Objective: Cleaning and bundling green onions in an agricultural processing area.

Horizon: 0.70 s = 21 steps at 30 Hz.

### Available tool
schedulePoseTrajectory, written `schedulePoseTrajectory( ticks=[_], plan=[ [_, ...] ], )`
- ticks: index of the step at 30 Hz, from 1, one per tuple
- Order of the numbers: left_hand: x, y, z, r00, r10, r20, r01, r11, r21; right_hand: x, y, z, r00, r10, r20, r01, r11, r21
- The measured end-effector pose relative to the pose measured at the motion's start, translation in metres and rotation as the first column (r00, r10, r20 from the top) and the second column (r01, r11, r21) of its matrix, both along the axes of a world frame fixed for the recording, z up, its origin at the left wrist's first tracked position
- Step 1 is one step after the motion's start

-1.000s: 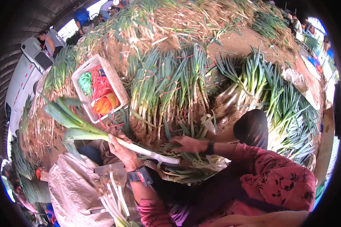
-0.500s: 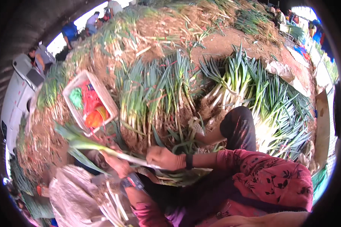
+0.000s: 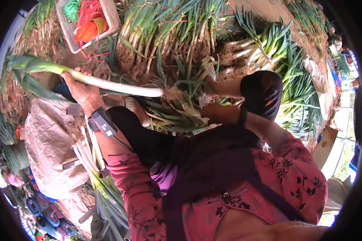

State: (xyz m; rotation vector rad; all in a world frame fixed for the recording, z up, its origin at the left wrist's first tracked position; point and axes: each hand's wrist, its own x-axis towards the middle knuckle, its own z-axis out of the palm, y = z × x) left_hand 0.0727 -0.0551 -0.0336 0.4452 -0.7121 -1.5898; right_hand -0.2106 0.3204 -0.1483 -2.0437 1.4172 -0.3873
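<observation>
My left hand [image 3: 84, 91] is closed around a leek [image 3: 122, 86] where its white stalk turns green. The leek lies almost level, its green leaves to the left and its thin roots [image 3: 172, 93] to the right. Its white stalk looks smooth and bare. My right hand [image 3: 221, 113] is in shadow over my lap, apart from the leek, with its fingers curled beside loose pale leaves [image 3: 187, 110]. What it holds, if anything, is hidden. To the left of my lap lie several leeks with white stalks [image 3: 84, 154], beside a pale sack [image 3: 52, 136].
A white plastic crate [image 3: 112, 18] with red, orange and green ties stands at the far left. Rows of leeks with soil-covered roots [image 3: 134, 60] lie ahead. Another heap of leeks [image 3: 299, 96] spreads on the right, past my knee [image 3: 261, 90].
My left hand has carried the leek leftward. My right hand, which was at the leek's white end, has pulled away to the right. The view has tilted down toward my lap.
</observation>
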Motion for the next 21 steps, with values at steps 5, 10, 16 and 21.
schedulePoseTrajectory(
  ticks=[5,10,16,21],
  plan=[
    [-0.005,0.002,-0.002,0.989,0.107,0.099,-0.113,0.992,0.052,0.019,-0.093,0.086,0.960,-0.212,0.184,0.268,0.885,-0.380],
    [-0.032,0.011,-0.003,0.975,0.150,0.161,-0.164,0.984,0.076,0.074,-0.145,0.110,0.944,-0.305,-0.123,0.153,0.739,-0.656],
    [-0.021,0.007,-0.007,0.995,0.097,-0.026,-0.094,0.991,0.095,0.064,-0.139,0.098,0.942,-0.329,-0.063,0.252,0.822,-0.511],
    [-0.026,0.008,-0.011,0.996,0.051,-0.070,-0.040,0.989,0.143,0.047,-0.140,0.079,0.955,-0.295,0.038,0.278,0.841,-0.464]
  ],
)
